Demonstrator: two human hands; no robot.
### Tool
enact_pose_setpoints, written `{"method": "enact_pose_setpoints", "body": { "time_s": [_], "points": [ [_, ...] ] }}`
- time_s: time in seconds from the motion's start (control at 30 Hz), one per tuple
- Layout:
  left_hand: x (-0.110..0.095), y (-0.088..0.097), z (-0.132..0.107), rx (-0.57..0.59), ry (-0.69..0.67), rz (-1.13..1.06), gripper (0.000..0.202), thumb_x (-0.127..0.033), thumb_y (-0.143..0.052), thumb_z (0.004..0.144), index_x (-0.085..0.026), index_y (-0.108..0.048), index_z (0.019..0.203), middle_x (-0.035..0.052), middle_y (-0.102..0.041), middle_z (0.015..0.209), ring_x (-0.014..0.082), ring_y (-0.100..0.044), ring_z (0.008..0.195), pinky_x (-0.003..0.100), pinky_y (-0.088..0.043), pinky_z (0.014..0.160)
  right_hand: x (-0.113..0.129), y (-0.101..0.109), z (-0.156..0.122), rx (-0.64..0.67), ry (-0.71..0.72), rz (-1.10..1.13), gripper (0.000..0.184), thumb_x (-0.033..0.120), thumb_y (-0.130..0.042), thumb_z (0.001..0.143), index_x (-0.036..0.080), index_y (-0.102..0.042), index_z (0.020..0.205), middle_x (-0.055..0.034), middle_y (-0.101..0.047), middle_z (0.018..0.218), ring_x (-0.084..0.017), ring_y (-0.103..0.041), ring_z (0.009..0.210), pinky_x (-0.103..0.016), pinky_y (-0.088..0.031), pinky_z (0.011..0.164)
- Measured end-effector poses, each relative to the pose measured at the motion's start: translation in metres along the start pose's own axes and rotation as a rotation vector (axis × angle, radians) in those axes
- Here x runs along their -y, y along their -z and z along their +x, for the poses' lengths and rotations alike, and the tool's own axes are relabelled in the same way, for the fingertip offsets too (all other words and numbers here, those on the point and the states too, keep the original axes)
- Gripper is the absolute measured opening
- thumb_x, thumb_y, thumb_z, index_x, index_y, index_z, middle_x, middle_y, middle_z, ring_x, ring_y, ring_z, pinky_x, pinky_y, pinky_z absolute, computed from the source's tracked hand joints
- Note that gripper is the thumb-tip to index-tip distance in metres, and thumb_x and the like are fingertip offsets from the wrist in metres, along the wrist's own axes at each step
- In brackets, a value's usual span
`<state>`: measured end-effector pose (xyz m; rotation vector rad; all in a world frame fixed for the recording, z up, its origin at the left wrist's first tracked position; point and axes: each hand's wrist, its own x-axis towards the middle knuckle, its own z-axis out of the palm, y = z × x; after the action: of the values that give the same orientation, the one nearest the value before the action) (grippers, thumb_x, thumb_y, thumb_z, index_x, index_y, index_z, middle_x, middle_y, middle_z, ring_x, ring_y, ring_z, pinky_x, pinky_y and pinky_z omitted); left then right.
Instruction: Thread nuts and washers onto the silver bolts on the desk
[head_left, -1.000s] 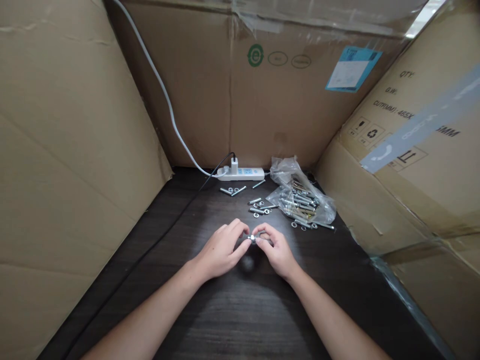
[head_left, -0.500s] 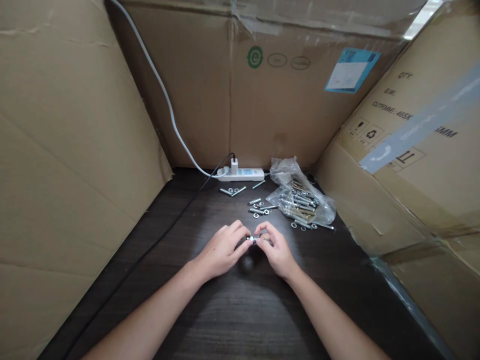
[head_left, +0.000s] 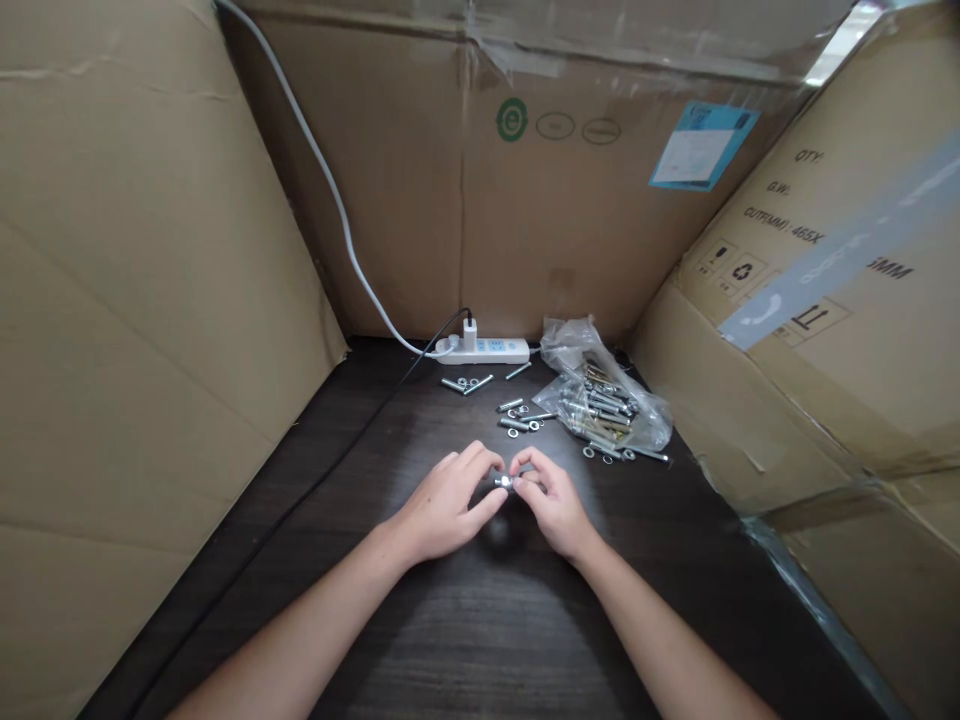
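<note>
Over the middle of a dark wooden table (head_left: 480, 620), my left hand (head_left: 442, 505) and my right hand (head_left: 553, 505) meet fingertip to fingertip. Both pinch a small shiny metal fastener (head_left: 505, 482), which looks like a bolt with a nut on it. The fingers of each hand curl round it and hide most of it. Just beyond the hands lie loose bolts and washers (head_left: 519, 418).
A clear plastic bag of bolts (head_left: 604, 400) lies at the right rear. A white power strip (head_left: 484, 350) with a white cable and a black cable sits against the back. Cardboard boxes (head_left: 135, 300) wall in the left, back and right sides.
My hands have stayed in place on the fastener; the fingers have shifted a little round it. The view has tilted slightly.
</note>
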<state>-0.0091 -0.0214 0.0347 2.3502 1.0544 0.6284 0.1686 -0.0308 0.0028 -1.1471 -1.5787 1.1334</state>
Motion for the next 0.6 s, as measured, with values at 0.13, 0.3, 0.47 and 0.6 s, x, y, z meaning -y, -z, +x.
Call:
{"method": "enact_pose_setpoints", "body": {
  "time_s": [0.13, 0.3, 0.47, 0.6],
  "points": [
    [0.0021, -0.0021, 0.0008, 0.026, -0.018, 0.009, 0.018, -0.031, -0.038, 0.094, -0.020, -0.053, 0.093, 0.0019, -0.053, 0.091, 0.0158, -0.050, 0.082, 0.029, -0.040, 0.075, 0.0005, -0.0002, 0.0002, -0.010, -0.011, 0.001, 0.005, 0.023, -0.048, 0.080, 0.018, -0.048, 0.080, 0.0088, -0.034, 0.049, -0.009, -0.028, 0.047, -0.022, -0.023, 0.049],
    [0.0034, -0.0037, 0.0009, 0.013, -0.049, 0.022, 0.013, -0.024, -0.044, 0.090, -0.020, -0.051, 0.100, 0.0031, -0.052, 0.096, 0.0167, -0.050, 0.085, 0.028, -0.041, 0.076, -0.0008, 0.0007, 0.0010, -0.016, -0.028, 0.007, 0.005, 0.023, -0.048, 0.079, 0.019, -0.047, 0.079, 0.0092, -0.033, 0.048, -0.009, -0.026, 0.047, -0.022, -0.022, 0.049],
    [0.0026, -0.0034, 0.0006, 0.019, -0.047, 0.019, 0.011, -0.022, -0.046, 0.089, -0.021, -0.050, 0.099, 0.0018, -0.052, 0.095, 0.0163, -0.050, 0.083, 0.029, -0.040, 0.075, 0.0005, 0.0009, 0.0006, -0.011, -0.034, 0.006, 0.005, 0.023, -0.048, 0.079, 0.019, -0.046, 0.078, 0.0092, -0.033, 0.048, -0.009, -0.026, 0.047, -0.022, -0.022, 0.049],
    [0.0025, -0.0037, 0.0006, 0.020, -0.023, 0.010, 0.009, -0.026, -0.045, 0.090, -0.021, -0.049, 0.096, 0.0014, -0.052, 0.092, 0.0158, -0.049, 0.080, 0.028, -0.040, 0.073, 0.0010, 0.0000, 0.0006, -0.010, -0.022, -0.009, 0.005, 0.023, -0.048, 0.079, 0.019, -0.047, 0.078, 0.0088, -0.034, 0.049, -0.009, -0.027, 0.047, -0.022, -0.023, 0.049]
  ]
}}
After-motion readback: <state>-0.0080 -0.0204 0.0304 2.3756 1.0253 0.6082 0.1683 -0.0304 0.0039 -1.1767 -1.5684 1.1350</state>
